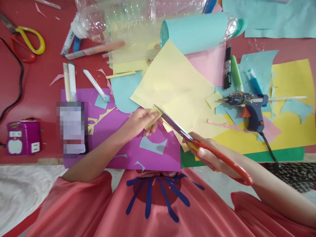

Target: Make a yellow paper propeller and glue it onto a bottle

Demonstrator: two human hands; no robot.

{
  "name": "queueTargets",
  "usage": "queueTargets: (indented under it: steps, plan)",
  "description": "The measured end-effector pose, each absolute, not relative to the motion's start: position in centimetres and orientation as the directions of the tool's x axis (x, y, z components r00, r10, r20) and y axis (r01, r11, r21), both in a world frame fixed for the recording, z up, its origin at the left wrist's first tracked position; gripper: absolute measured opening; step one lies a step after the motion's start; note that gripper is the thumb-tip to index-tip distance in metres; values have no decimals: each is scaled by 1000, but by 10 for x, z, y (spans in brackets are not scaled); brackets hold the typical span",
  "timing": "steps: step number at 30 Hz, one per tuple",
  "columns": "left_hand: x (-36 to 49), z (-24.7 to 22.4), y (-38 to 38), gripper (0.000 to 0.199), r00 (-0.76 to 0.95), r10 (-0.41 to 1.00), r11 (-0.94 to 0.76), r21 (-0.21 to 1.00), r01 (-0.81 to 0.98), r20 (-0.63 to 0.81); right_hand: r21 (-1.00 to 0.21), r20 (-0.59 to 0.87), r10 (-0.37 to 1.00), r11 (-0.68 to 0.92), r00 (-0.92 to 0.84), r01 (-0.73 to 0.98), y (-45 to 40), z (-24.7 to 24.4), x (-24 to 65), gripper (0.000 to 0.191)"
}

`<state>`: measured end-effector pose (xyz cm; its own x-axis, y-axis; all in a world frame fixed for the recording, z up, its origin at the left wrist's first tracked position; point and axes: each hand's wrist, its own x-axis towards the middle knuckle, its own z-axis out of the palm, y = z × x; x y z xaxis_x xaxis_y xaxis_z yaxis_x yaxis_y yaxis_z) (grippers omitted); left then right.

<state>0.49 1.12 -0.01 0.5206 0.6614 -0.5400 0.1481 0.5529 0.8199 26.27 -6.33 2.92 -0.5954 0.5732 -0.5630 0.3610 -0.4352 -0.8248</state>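
My left hand (145, 121) pinches a small piece of yellow paper (151, 122) between thumb and fingers, above the purple sheet (118, 131). From the right, my right hand (208, 149) grips scissors (181, 131) with red and yellow handles. Their blades point up and left, and the tip is right beside the yellow piece; whether the blades touch it I cannot tell. Behind both hands lies a large pale yellow sheet (170, 75). On the purple sheet, just below my hands, is a light blue scrap (154, 144) with a curved cut edge.
A blue glue gun (255, 112) lies at the right, its nozzle toward the middle. A bottle wrapped in light blue paper (195, 31) and clear plastic bottles (118, 19) are at the back. At left are other scissors (29, 39), markers (95, 85), a blurred-out phone (72, 128) and a purple box (23, 137).
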Motion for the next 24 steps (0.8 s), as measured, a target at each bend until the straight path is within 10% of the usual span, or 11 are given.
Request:
queueTargets:
  steps: [24]
  plan:
    - [2, 0, 14, 26, 545, 627, 608, 787, 105, -556, -859, -499, 656, -291, -566, 420, -65, 23, 261, 61]
